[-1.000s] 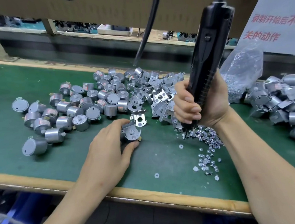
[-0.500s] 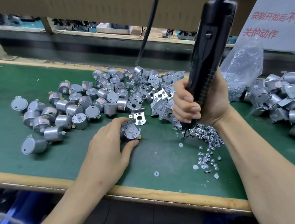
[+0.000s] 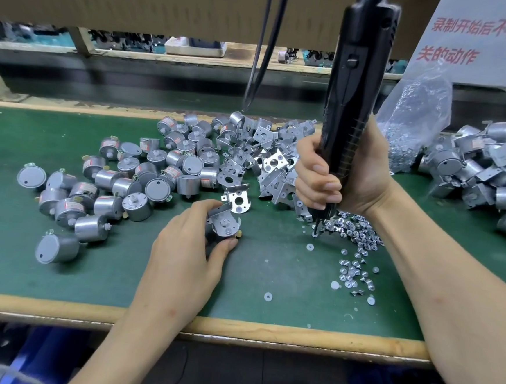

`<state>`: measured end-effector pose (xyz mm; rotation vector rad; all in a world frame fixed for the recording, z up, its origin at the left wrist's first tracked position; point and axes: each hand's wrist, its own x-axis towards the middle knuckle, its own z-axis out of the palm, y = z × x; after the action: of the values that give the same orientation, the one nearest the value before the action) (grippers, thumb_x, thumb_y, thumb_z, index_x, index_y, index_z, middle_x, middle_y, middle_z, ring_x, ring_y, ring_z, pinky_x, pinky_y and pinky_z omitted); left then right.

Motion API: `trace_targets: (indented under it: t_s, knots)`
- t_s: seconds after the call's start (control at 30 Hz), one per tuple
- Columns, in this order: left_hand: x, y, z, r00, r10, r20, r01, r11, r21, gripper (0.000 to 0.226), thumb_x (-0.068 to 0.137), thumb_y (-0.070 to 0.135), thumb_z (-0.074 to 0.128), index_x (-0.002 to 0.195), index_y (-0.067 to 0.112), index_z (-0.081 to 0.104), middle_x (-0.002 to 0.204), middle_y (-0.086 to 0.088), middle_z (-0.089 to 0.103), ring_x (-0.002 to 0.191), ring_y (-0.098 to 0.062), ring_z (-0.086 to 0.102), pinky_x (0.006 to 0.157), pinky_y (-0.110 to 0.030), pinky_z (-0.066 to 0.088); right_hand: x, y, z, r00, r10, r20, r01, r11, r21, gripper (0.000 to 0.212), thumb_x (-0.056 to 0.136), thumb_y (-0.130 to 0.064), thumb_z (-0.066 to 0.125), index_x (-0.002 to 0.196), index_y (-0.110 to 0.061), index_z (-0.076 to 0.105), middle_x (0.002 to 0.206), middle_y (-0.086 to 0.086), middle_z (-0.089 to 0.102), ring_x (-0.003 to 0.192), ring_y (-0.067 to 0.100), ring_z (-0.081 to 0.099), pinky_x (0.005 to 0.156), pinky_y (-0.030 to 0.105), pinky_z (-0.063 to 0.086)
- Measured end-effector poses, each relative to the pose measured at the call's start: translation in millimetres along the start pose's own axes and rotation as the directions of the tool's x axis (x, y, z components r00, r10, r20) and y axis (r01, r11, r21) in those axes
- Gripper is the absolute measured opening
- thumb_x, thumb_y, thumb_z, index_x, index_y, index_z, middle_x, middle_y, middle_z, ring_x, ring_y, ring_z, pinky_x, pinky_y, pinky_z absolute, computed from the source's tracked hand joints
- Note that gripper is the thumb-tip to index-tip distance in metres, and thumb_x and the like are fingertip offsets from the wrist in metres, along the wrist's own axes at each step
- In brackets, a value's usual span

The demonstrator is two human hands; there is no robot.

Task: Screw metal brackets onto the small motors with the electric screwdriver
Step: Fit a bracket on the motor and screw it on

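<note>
The motor in hand sits on the green counter near its front edge. Its end face is up, and a bracket seems to be laid over that face. The left hand holds it, the fingers curled over its far side and the thumb against its near edge, clamped on the round body.

It looks like a small, stiff, dense steel part, heavy for its size. Its sides are smooth, so it may spin under the driver's twist. The sound hold is low around the body, which leaves the bracket's holes bare. The bracket is thin bent sheet, light and rigid, and probably sharp at the edges. It will likely slide until a screw bites, so a fingertip on its flange should help.

Just beyond the motor lies a loose bracket. To the motor's right, the right hand has its fingers wrapped tight round the upright electric screwdriver. The screwdriver's tip is down among scattered screws, which are tiny and easily flicked away.

Left of the motor and beyond it is a heap of bare motors. Straight beyond it is a heap of brackets. Well to its right are a clear bag and a pile of bracketed motors.
</note>
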<state>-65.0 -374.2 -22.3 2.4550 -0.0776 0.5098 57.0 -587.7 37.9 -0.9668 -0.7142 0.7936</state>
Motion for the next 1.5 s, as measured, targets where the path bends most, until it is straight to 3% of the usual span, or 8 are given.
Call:
trace_targets:
  t_s: [0.4,0.67,0.8,0.9,1.0,1.1,1.2,1.5]
  knots:
    - [0.2,-0.8,0.5,1.0,-0.001,0.002,0.001,1.0,-0.022,0.045,0.085,0.027,0.076,0.124,0.027,0.054,0.093,0.018,0.055,0.087,-0.013,0.054,0.077,-0.031,0.044,-0.9,-1.4,-4.4,1.0,0.007,0.018,-0.007,1.0,-0.014,0.067,0.077,-0.077,0.059,0.063,-0.011,0.054,0.046,-0.002,0.049,0.034,0.011,0.044,0.041,0.028,0.027]
    - [-0.2,-0.5,-0.2,1.0,0.0,0.005,0.0,1.0,-0.016,0.045,0.084,0.027,0.077,0.124,0.026,0.054,0.085,0.029,0.047,0.085,-0.012,0.052,0.075,-0.029,0.041,-0.6,-0.1,-4.7,1.0,0.009,0.024,-0.009,1.0,-0.013,0.068,0.077,-0.077,0.061,0.063,-0.011,0.054,0.046,-0.002,0.05,0.034,0.011,0.045,0.04,0.029,0.026]
    - [0.3,2.9,-1.8,1.0,-0.003,0.028,0.005,0.998,-0.065,0.05,0.083,0.026,0.078,0.127,0.026,0.055,0.096,0.022,0.059,0.093,-0.014,0.061,0.083,-0.034,0.05,-0.9,-2.7,-1.8,0.999,-0.003,0.032,0.004,1.0,-0.025,0.067,0.078,-0.076,0.059,0.063,-0.011,0.055,0.047,-0.002,0.05,0.034,0.011,0.044,0.041,0.029,0.028]
    - [-0.5,6.4,-3.5,0.997,0.043,0.06,-0.037,0.994,-0.1,0.057,0.079,0.029,0.081,0.13,0.026,0.056,0.108,0.017,0.064,0.097,-0.011,0.063,0.088,-0.032,0.05,1.0,-6.7,4.0,0.999,-0.039,0.032,0.04,0.999,-0.032,0.071,0.084,-0.078,0.041,0.065,-0.011,0.058,0.048,-0.002,0.05,0.036,0.011,0.044,0.043,0.028,0.034]
    - [-2.1,9.3,-2.9,0.984,0.117,0.132,-0.107,0.991,-0.08,0.054,0.077,0.035,0.082,0.125,0.031,0.059,0.096,0.029,0.055,0.089,0.0,0.055,0.082,-0.018,0.042,4.5,-9.8,14.2,0.999,-0.042,0.008,0.043,0.997,-0.062,0.087,0.081,-0.076,0.01,0.065,-0.011,0.065,0.049,-0.001,0.05,0.038,0.013,0.044,0.047,0.027,0.041]
    - [-2.1,9.5,-1.1,0.968,0.146,0.203,-0.132,0.988,-0.082,0.048,0.077,0.038,0.081,0.12,0.033,0.059,0.086,0.033,0.05,0.084,0.008,0.049,0.078,-0.007,0.036,9.2,-7.9,28.0,0.997,-0.081,0.002,0.081,0.994,-0.079,0.085,0.073,-0.079,0.01,0.065,-0.013,0.063,0.052,0.001,0.051,0.042,0.016,0.046,0.051,0.029,0.043]
    - [-0.7,7.5,-0.4,0.966,0.139,0.217,-0.121,0.988,-0.096,0.047,0.077,0.04,0.081,0.117,0.035,0.058,0.089,0.026,0.057,0.083,0.008,0.049,0.075,-0.007,0.036,13.8,-4.1,39.4,0.993,-0.117,0.001,0.117,0.992,-0.043,0.095,0.071,-0.088,0.0,0.066,-0.014,0.059,0.055,0.001,0.053,0.044,0.017,0.047,0.053,0.03,0.042]
    - [0.4,5.1,1.4,0.971,0.118,0.207,-0.098,0.99,-0.104,0.044,0.074,0.042,0.083,0.109,0.04,0.057,0.088,0.018,0.063,0.079,0.004,0.051,0.069,-0.007,0.036,25.8,10.9,59.1,0.948,-0.282,-0.146,0.258,0.952,-0.163,0.089,0.08,-0.072,-0.011,0.072,-0.017,0.059,0.058,0.0,0.053,0.051,0.018,0.049,0.06,0.03,0.046]
